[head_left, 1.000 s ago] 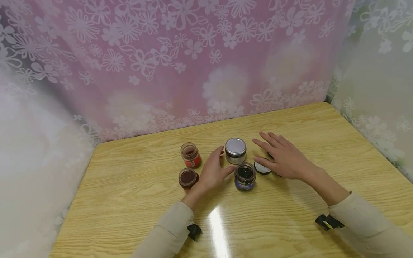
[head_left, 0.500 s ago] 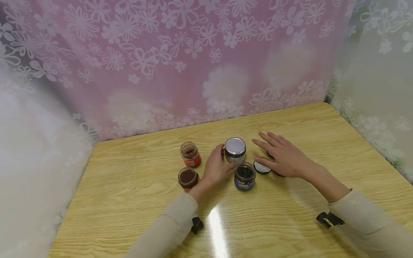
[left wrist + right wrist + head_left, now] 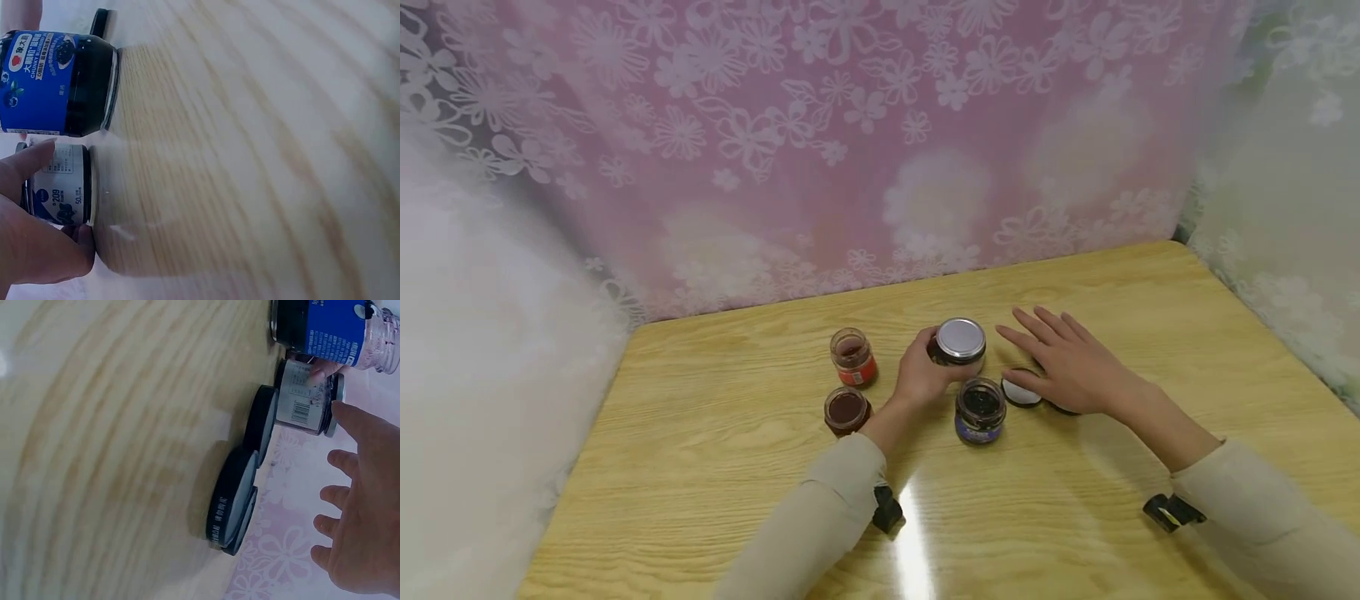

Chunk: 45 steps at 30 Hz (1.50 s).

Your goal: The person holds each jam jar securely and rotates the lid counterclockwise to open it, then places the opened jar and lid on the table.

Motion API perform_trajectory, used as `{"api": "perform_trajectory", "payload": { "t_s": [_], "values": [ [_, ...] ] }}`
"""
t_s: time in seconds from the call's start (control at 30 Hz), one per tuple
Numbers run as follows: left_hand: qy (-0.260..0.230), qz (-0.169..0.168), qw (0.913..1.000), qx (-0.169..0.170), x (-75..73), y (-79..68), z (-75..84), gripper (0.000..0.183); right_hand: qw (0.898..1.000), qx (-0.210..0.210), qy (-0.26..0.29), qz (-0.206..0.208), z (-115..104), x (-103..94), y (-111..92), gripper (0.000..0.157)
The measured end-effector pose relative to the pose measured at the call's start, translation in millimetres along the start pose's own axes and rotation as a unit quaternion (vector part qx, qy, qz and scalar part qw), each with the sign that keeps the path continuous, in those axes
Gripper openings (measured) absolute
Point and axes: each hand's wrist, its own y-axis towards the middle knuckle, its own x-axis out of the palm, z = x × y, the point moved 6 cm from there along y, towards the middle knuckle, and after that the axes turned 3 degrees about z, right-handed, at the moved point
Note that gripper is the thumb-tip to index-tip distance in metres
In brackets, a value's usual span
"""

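My left hand point(image 3: 921, 373) grips a glass jar point(image 3: 961, 338) with a silver lid, thumb on the near side and fingers round the far side. Its white label point(image 3: 61, 181) shows between the fingers in the left wrist view. Just in front stands an open jar with a blue label point(image 3: 980, 422), full of dark jam. My right hand point(image 3: 1078, 367) hovers with spread fingers over black-rimmed jar lids point(image 3: 232, 494), holding nothing. One lid point(image 3: 1022, 388) shows its white inside beside the thumb; the others are partly hidden under the hand in the head view.
To the left of my left hand stand two open jars: one with a red label point(image 3: 853, 363) and, nearer, one of dark red jam point(image 3: 847, 410), partly behind my wrist. The wooden table point(image 3: 715, 467) ends at a pink flowered curtain point(image 3: 820, 183).
My left hand has moved right and closed round the silver-lidded jar. The right hand keeps its place above the lids. The head view has shifted slightly.
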Motion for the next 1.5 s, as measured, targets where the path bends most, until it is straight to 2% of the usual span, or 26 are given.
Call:
{"api": "perform_trajectory", "payload": {
  "t_s": [0.23, 0.43, 0.53, 0.83, 1.13, 1.33, 1.5],
  "values": [
    [-0.005, 0.006, 0.9999, 0.008, 2.8, 0.8, 1.7, 0.074, 1.0, 0.003, -0.005, 0.004, 3.0, 2.7, -3.3, 0.065],
    [-0.017, 0.0, 0.9998, -0.006, 2.8, -2.4, -3.8, 0.074, 1.0, 0.006, 0.0, -0.009, 5.3, 4.8, -3.7, 0.066],
    [-0.02, 0.0, 0.9998, -0.001, 2.6, -3.0, -4.6, 0.075, 1.0, 0.007, 0.002, -0.011, 5.7, 5.1, -4.4, 0.066],
    [-0.006, -0.003, 1.0, -0.003, 2.9, -3.8, -5.2, 0.075, 1.0, 0.009, 0.007, -0.013, 4.2, 2.9, -6.5, 0.064],
    [-0.012, 0.027, 0.9994, -0.016, 2.6, -4.1, -7.6, 0.073, 0.999, 0.022, 0.027, -0.03, 8.7, 2.4, -8.4, 0.068],
    [-0.058, 0.053, 0.9968, -0.017, -2.5, -6.4, 1.1, 0.074, 0.999, 0.023, 0.039, -0.021, 9.2, -5.1, -9.2, 0.068],
    [-0.09, 0.07, 0.9933, 0.02, -10.5, -9.2, 18.1, 0.071, 0.999, 0.01, 0.032, 0.0, 6.2, -17.2, -12.2, 0.066]
  ]
}}
